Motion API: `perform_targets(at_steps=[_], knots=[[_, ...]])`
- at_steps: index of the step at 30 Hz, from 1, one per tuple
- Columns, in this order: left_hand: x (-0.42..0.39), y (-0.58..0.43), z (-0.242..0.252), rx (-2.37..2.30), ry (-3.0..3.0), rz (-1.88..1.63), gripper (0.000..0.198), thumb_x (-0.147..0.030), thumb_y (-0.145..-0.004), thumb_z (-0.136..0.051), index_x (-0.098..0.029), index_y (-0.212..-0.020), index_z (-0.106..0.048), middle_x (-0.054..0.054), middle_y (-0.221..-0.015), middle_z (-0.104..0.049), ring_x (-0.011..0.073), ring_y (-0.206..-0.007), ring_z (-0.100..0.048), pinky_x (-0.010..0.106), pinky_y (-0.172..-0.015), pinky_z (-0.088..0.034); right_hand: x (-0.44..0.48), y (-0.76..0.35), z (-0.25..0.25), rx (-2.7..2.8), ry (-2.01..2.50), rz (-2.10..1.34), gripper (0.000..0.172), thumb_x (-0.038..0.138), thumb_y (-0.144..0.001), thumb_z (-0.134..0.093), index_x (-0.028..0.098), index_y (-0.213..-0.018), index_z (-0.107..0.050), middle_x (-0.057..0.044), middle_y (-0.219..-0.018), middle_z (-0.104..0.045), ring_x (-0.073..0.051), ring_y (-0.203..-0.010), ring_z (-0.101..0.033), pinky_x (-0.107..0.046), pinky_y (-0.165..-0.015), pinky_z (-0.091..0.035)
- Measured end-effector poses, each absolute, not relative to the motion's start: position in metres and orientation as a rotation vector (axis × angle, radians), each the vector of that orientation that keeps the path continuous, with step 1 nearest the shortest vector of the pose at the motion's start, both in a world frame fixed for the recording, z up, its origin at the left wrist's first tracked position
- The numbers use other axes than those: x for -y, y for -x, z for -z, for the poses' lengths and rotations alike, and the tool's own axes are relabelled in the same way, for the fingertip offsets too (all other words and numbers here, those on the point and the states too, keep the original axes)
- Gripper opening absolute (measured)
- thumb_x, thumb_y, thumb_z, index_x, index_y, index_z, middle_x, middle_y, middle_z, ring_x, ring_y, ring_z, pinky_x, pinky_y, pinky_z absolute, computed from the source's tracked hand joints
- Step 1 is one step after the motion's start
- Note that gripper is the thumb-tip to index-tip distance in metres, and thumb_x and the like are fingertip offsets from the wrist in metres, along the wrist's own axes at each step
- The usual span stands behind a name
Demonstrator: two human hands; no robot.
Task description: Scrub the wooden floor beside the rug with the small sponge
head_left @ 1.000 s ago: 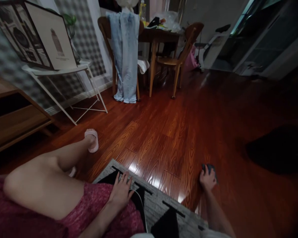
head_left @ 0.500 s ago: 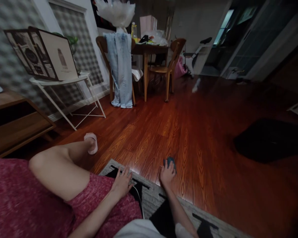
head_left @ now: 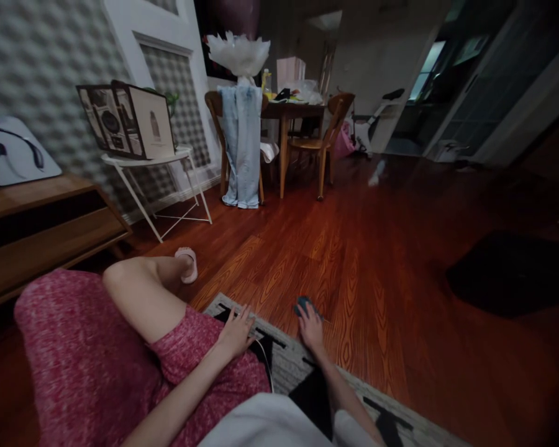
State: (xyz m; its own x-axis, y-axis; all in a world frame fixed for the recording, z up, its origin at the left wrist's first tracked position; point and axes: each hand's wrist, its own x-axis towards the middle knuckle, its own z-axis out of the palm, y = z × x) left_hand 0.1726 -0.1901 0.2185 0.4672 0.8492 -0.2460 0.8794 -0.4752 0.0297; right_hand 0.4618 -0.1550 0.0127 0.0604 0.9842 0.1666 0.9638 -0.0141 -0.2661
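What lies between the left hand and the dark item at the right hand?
In the head view, the edge of the rug, then bare wood floor, separates the left hand from the dark item.

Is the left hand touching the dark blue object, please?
No, the right hand is on the dark blue object, and the left hand lies apart.

R grip (head_left: 311, 325): flr (head_left: 326, 254) open fwd, dk obj (head_left: 512, 273) rt.
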Motion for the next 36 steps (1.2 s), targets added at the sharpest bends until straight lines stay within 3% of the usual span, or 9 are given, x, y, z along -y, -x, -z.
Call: perform_targets(at_steps=[7, 13, 21, 25, 30, 36], knots=[[0.206, -0.160, -0.225, -1.441, -2.644, 0.249, 0.056, -0.047, -0.098, -0.046, -0.015, -0.144, -0.051, 0.019, -0.157, -0.035, 0.0307, -0.149, -0.025, 0.057, -0.121, -0.015, 0.232, -0.627, 0.011, 1.127, 2.501, 0.083, 0.057, 0.035, -0.097, -0.025, 0.026, -0.151, -0.041, -0.016, -0.155, -0.039, -0.028, -0.145, -0.031, -0.054, -0.108, -0.033], [0.216, -0.157, -0.227, -1.382, -2.701, 0.095, 0.055, -0.046, -0.097, -0.049, -0.017, -0.144, -0.051, 0.016, -0.160, -0.031, 0.0310, -0.150, -0.022, 0.057, -0.122, -0.012, 0.229, -0.587, 0.000, 0.659, 2.520, 0.255, 0.057, 0.035, -0.098, -0.027, 0.017, -0.149, -0.045, -0.026, -0.155, -0.035, -0.038, -0.143, -0.030, -0.064, -0.102, -0.033], [0.211, -0.170, -0.220, -1.277, -2.738, 0.060, 0.055, -0.048, -0.096, -0.052, -0.018, -0.142, -0.053, 0.016, -0.160, -0.033, 0.0302, -0.150, -0.022, 0.056, -0.123, -0.008, 0.167, -0.415, -0.014, 1.523, 2.359, -0.074, 0.054, 0.035, -0.100, -0.024, 0.025, -0.150, -0.044, -0.013, -0.161, -0.033, -0.027, -0.148, -0.026, -0.052, -0.114, -0.024], [0.210, -0.175, -0.218, -1.213, -2.766, 0.077, 0.057, -0.049, -0.095, -0.053, -0.017, -0.143, -0.050, 0.016, -0.160, -0.031, 0.0305, -0.150, -0.024, 0.058, -0.122, -0.013, 0.159, -0.359, -0.010, 1.921, 2.132, -0.177, 0.053, 0.035, -0.101, -0.027, 0.029, -0.151, -0.042, -0.007, -0.163, -0.031, -0.022, -0.149, -0.024, -0.046, -0.118, -0.021], [0.208, -0.175, -0.220, -1.181, -2.759, 0.030, 0.057, -0.048, -0.095, -0.055, -0.016, -0.142, -0.051, 0.017, -0.161, -0.029, 0.0309, -0.150, -0.022, 0.058, -0.122, -0.013, 0.169, -0.413, -0.015, 2.115, 1.943, -0.174, 0.049, 0.032, -0.100, -0.029, 0.033, -0.145, -0.050, -0.002, -0.158, -0.040, -0.017, -0.144, -0.034, -0.040, -0.115, -0.029], [0.208, -0.172, -0.219, -1.144, -2.707, -0.025, 0.060, -0.048, -0.094, -0.056, -0.015, -0.144, -0.049, 0.019, -0.161, -0.026, 0.0316, -0.151, -0.019, 0.059, -0.122, -0.011, 0.231, -0.554, -0.017, 1.405, 2.460, -0.044, 0.055, 0.036, -0.098, -0.023, 0.027, -0.144, -0.051, -0.011, -0.153, -0.043, -0.024, -0.141, -0.039, -0.046, -0.108, -0.039]])
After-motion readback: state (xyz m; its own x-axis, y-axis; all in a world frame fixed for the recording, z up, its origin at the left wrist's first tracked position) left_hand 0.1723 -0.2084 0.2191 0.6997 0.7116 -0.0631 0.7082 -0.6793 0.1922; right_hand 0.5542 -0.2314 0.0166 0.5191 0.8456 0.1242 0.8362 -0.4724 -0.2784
